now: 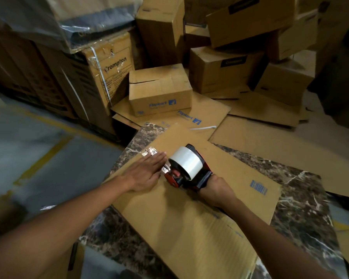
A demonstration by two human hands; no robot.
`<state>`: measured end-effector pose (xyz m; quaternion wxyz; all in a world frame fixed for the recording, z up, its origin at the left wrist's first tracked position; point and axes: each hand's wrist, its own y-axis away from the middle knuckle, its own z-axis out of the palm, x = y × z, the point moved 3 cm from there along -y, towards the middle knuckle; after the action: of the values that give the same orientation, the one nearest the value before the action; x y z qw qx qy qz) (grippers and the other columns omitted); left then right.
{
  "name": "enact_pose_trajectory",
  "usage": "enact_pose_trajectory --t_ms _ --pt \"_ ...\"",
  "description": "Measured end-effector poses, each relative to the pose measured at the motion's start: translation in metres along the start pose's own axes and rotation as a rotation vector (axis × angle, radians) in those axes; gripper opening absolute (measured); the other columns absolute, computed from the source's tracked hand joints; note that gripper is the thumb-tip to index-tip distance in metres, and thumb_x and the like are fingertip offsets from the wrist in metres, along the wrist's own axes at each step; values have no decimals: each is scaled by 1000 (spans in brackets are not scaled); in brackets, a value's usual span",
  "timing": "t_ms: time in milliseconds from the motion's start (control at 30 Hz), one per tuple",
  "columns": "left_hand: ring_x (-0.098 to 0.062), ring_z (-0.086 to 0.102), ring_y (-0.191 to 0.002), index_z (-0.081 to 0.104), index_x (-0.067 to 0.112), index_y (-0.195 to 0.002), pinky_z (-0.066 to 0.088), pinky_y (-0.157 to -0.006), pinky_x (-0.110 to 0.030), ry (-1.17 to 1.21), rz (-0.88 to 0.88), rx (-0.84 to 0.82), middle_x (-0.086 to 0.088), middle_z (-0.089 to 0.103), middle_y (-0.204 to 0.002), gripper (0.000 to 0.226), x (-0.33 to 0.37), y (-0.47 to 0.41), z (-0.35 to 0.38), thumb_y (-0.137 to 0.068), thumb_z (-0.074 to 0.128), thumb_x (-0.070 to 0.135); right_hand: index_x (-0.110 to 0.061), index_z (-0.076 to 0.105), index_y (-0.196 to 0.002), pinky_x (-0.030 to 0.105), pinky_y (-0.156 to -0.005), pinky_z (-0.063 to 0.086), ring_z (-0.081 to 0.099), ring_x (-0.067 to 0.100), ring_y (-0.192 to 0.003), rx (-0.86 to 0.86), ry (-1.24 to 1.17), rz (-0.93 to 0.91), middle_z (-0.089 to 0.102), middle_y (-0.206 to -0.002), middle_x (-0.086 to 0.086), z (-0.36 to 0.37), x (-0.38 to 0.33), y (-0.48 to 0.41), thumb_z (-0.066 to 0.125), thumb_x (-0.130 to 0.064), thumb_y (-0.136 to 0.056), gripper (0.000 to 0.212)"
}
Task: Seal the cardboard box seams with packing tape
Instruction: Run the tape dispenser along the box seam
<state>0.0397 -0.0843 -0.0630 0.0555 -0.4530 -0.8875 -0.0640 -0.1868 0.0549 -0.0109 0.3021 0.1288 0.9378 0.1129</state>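
Observation:
A flattened cardboard box (189, 214) lies on a dark marble-patterned tabletop (302, 200). My right hand (216, 189) grips the handle of a red and black tape dispenser (186, 168) that carries a roll of clear tape and rests on the cardboard. My left hand (147, 173) lies flat, fingers together, pressing on the cardboard just left of the dispenser's front. A short strip of shiny clear tape (149, 153) shows at my fingertips near the cardboard's far-left edge.
A closed Flipkart box (159, 91) stands on flattened cartons (260, 133) beyond the table. Stacked cartons (240, 47) fill the back, and a tall wrapped Crompton stack (85, 73) stands at left. Grey floor with yellow lines (38, 158) lies left.

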Motion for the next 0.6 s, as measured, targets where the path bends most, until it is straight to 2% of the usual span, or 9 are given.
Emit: enact_pose_trajectory --t_ms 67,200,267,367,433,500,600 --pt "2 -19 -145 1 24 -156 -9 -120 -28 4 -3 8 9 -7 -163 61 2 3 1 -101 9 49 -27 60 -91 39 -70 56 60 17 -74 -3 0 -8 65 -84 -3 -2 6 4 63 -49 -81 25" --pt "-2 -14 -147 -1 25 -155 -4 -122 -30 -12 -10 32 8 -6 -163 60 14 8 -8 -101 5 48 -41 56 -83 34 -66 54 60 9 -74 -26 -58 -42 64 -81 -12 -19 30 32 52 -75 -57 43" --pt "-6 -11 -149 1 23 -156 -2 -123 -32 -23 -29 35 5 -4 -163 55 17 4 -17 -104 13 41 -40 57 -80 37 -67 55 61 9 -73 -12 -74 -42 65 -81 -11 -25 38 39 53 -73 -56 41" --pt "-9 -14 -149 -3 20 -155 -4 -123 -32 -70 -86 -6 1 -8 -164 57 24 5 -14 -104 17 38 -32 60 -82 41 -68 56 62 16 -72 -9 -37 -39 66 -80 -7 -18 37 37 62 -59 -73 28" --pt "-9 -16 -148 -6 21 -154 -7 -122 -30 -53 -53 -26 1 -10 -163 60 37 7 -9 -101 14 40 -27 62 -86 41 -68 57 62 17 -71 4 -24 -14 68 -81 -3 -13 35 35 65 -50 -79 24" --pt "-9 -14 -148 -4 22 -155 -5 -122 -30 -24 3 -14 2 -8 -163 64 56 2 -5 -96 11 44 -28 61 -83 39 -66 57 62 14 -69 17 -28 12 68 -80 -3 -13 37 34 67 -50 -78 24" --pt "-6 -12 -147 5 22 -157 -2 -122 -31 22 14 2 5 -2 -162 60 70 -2 4 -102 18 43 -29 61 -86 39 -66 57 62 14 -70 16 -11 6 67 -80 -5 -13 38 33 66 -55 -76 28"
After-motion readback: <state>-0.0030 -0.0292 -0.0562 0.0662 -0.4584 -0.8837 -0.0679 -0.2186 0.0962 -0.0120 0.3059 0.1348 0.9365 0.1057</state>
